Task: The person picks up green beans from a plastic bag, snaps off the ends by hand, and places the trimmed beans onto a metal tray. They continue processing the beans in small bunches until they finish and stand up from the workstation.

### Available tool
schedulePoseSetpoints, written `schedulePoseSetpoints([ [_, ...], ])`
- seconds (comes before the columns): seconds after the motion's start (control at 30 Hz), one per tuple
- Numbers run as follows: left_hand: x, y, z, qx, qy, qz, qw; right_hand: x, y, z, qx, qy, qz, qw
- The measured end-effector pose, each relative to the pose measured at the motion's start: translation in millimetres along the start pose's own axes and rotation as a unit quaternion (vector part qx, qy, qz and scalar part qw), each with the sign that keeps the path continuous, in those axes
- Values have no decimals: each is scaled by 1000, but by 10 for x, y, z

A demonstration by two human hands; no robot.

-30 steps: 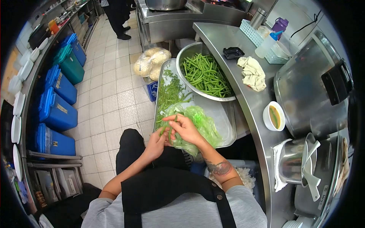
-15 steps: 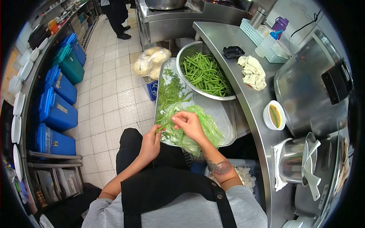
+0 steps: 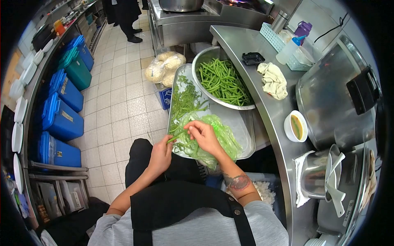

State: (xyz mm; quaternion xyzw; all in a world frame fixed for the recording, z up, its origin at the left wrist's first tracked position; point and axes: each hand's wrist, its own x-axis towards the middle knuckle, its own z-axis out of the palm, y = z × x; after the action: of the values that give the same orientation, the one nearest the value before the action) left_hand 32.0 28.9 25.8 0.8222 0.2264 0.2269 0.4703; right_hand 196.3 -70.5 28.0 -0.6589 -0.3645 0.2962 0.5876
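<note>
My left hand (image 3: pixel 161 156) is closed on one end of a slim green bean (image 3: pixel 176 136). Fingers curled, my right hand (image 3: pixel 203 136) pinches at the bean's other end, over a light green plastic bag (image 3: pixel 225 141). That bag lies crumpled on a metal tray (image 3: pixel 249 141) in front of my lap; what is inside it is mostly hidden. Thin green trimmings (image 3: pixel 183 98) are heaped along the tray's left side. At the tray's far end rests a large steel bowl (image 3: pixel 208 54) full of green beans (image 3: pixel 223 82).
A steel counter (image 3: pixel 266 119) curves along my right, bearing a cloth (image 3: pixel 273 80), a soup bowl (image 3: pixel 290 130) and a large pot (image 3: pixel 328 94). Bags of pale food (image 3: pixel 158 70) stand beyond the tray. Blue bins (image 3: pixel 63 117) line the left. Another person (image 3: pixel 126 18) stands far off.
My right hand's fingers have shifted slightly around the bean's end, and the bean is tilted a little differently. My left hand stays almost still. In the background the other person has shifted slightly.
</note>
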Motion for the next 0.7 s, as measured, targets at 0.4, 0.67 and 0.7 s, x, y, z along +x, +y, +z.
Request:
schedulePoseSetpoints([
  [0.4,-7,32,-77,21,-59,-74,995,-30,-135,-21,-130,2,-73,989],
  [0.67,-3,-58,-34,10,-65,-50,997,-13,-42,-59,-12,-44,-6,999],
  [0.7,0,-61,-32,16,-73,-52,996,-10,-24,-65,22,-63,18,998],
])
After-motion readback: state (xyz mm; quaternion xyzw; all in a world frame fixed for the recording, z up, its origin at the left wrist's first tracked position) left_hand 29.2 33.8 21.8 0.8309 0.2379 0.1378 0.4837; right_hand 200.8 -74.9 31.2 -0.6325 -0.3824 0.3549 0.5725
